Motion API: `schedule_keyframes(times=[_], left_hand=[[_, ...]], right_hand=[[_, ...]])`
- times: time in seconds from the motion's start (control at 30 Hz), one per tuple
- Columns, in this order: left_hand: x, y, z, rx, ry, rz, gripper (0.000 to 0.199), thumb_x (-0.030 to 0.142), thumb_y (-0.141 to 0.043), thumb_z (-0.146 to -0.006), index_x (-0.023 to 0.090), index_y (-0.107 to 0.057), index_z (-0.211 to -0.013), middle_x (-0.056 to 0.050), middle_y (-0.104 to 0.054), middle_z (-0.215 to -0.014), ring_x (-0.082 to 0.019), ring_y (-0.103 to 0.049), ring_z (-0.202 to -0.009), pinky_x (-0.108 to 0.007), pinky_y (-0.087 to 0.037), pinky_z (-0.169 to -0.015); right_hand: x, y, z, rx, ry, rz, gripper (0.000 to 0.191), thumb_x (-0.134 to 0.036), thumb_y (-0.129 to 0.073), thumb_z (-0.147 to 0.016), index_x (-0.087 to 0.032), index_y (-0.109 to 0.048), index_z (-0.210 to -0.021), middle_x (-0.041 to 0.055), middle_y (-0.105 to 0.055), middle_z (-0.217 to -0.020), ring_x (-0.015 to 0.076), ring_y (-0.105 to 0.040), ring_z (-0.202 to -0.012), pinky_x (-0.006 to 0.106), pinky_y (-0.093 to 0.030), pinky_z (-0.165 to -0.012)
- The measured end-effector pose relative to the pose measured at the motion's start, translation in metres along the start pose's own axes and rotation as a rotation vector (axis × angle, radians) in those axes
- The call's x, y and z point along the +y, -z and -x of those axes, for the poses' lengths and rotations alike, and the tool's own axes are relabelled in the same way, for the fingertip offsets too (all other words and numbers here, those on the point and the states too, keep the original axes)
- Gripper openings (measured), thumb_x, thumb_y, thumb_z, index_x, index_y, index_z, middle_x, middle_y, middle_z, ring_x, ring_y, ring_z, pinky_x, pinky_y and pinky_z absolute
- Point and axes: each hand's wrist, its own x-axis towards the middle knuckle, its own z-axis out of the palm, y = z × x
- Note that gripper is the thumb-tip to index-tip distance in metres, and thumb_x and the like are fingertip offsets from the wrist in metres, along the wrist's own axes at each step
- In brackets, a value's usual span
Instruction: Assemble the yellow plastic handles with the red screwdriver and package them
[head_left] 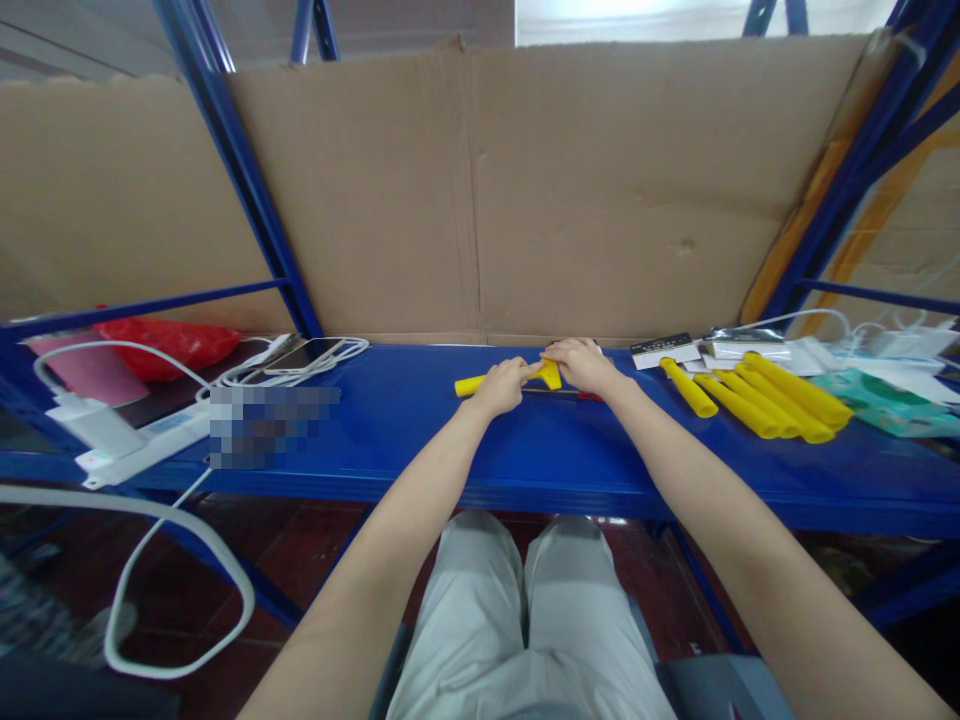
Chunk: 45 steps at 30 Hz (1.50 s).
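Observation:
A yellow-handled tool (551, 375) lies low over the blue tabletop in front of me, its rounded handle end pointing left. My left hand (501, 387) is closed around the handle. At the other end, my right hand (581, 364) has its fingers bent over the yellow head and covers much of that part. A thin dark edge and a bit of red (589, 397) show beneath the right hand; what they belong to is mostly hidden.
Several yellow handles (780, 400) lie at the right beside small boxes (664, 350) and a green packet (885, 402). On the left are a white power strip (150, 445), coiled white cable, a phone (304, 355) and a red bag (176, 342). Cardboard (480, 200) stands behind.

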Motion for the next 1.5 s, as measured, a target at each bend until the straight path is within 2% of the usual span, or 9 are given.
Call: schedule_keyframes(times=[0.27, 0.43, 0.57, 0.67, 0.87, 0.93, 1.07, 1.3, 1.5], left_hand=[[0.000, 0.002, 0.001, -0.015, 0.041, -0.029, 0.055, 0.010, -0.040, -0.089, 0.027, -0.045, -0.142, -0.008, -0.056, -0.123, -0.022, -0.055, -0.111, -0.032, -0.042, -0.093], [0.002, 0.003, 0.001, -0.023, 0.052, -0.046, 0.055, 0.010, -0.039, -0.089, 0.027, -0.045, -0.141, -0.008, -0.057, -0.123, -0.021, -0.055, -0.112, -0.031, -0.043, -0.094], [0.004, 0.006, 0.003, -0.023, 0.081, -0.062, 0.054, 0.011, -0.039, -0.090, 0.029, -0.046, -0.140, -0.007, -0.057, -0.122, -0.022, -0.055, -0.112, -0.033, -0.043, -0.094], [0.005, 0.010, 0.006, -0.020, 0.178, -0.078, 0.055, 0.010, -0.039, -0.089, 0.026, -0.045, -0.141, -0.010, -0.057, -0.122, -0.024, -0.056, -0.113, -0.035, -0.045, -0.092], [0.004, 0.018, 0.008, -0.030, 0.392, -0.096, 0.055, 0.008, -0.039, -0.087, 0.022, -0.046, -0.140, -0.013, -0.054, -0.128, -0.027, -0.054, -0.116, -0.039, -0.045, -0.094], [0.005, 0.018, 0.008, -0.030, 0.427, -0.092, 0.055, 0.009, -0.040, -0.086, 0.021, -0.046, -0.139, -0.013, -0.054, -0.128, -0.027, -0.054, -0.117, -0.040, -0.045, -0.094], [0.005, 0.019, 0.008, -0.022, 0.462, -0.074, 0.056, 0.008, -0.042, -0.084, 0.020, -0.047, -0.139, -0.014, -0.054, -0.128, -0.027, -0.053, -0.116, -0.040, -0.045, -0.095], [0.007, 0.021, 0.009, -0.022, 0.474, -0.077, 0.054, 0.008, -0.041, -0.085, 0.021, -0.049, -0.137, -0.013, -0.054, -0.128, -0.026, -0.054, -0.115, -0.039, -0.045, -0.094], [0.007, 0.021, 0.009, -0.013, 0.476, -0.073, 0.054, 0.008, -0.042, -0.085, 0.022, -0.050, -0.136, -0.013, -0.054, -0.128, -0.026, -0.054, -0.117, -0.039, -0.046, -0.094]], right_hand=[[-0.004, 0.007, 0.001, -0.095, -0.021, 0.039, 0.045, -0.010, -0.042, -0.087, -0.024, -0.065, -0.123, 0.0087, -0.065, -0.125, 0.0250, -0.056, -0.117, 0.039, -0.039, -0.094], [-0.004, 0.008, 0.001, -0.092, -0.026, 0.036, 0.042, -0.012, -0.041, -0.089, -0.020, -0.065, -0.123, 0.0104, -0.065, -0.124, 0.0237, -0.057, -0.116, 0.037, -0.041, -0.094], [-0.003, 0.007, 0.001, -0.087, -0.071, 0.001, 0.034, -0.019, -0.042, -0.092, -0.016, -0.068, -0.115, 0.0127, -0.067, -0.118, 0.0236, -0.059, -0.112, 0.034, -0.042, -0.092], [0.002, 0.004, 0.001, -0.058, -0.178, -0.046, 0.031, -0.022, -0.043, -0.093, -0.015, -0.070, -0.106, 0.0136, -0.069, -0.112, 0.0228, -0.062, -0.105, 0.031, -0.043, -0.088], [0.015, 0.003, 0.000, -0.041, -0.587, -0.186, 0.028, -0.024, -0.048, -0.089, -0.013, -0.073, -0.096, 0.0120, -0.073, -0.093, 0.0196, -0.067, -0.086, 0.023, -0.043, -0.067], [0.015, 0.003, -0.001, -0.085, -0.646, -0.219, 0.026, -0.023, -0.051, -0.086, -0.011, -0.074, -0.092, 0.0108, -0.073, -0.086, 0.0184, -0.067, -0.080, 0.022, -0.041, -0.061], [0.008, -0.001, -0.005, -0.163, -0.652, -0.230, 0.022, -0.022, -0.058, -0.082, -0.007, -0.075, -0.085, 0.0104, -0.072, -0.077, 0.0175, -0.066, -0.072, 0.021, -0.039, -0.055], [-0.004, -0.009, -0.020, -0.258, -0.683, -0.177, 0.030, -0.026, -0.058, -0.083, -0.006, -0.072, -0.099, 0.0173, -0.073, -0.093, 0.0226, -0.068, -0.086, 0.024, -0.046, -0.065], [0.000, -0.013, -0.023, -0.259, -0.747, -0.120, 0.039, -0.024, -0.057, -0.082, -0.005, -0.067, -0.113, 0.0232, -0.068, -0.110, 0.0273, -0.064, -0.106, 0.027, -0.048, -0.076]])
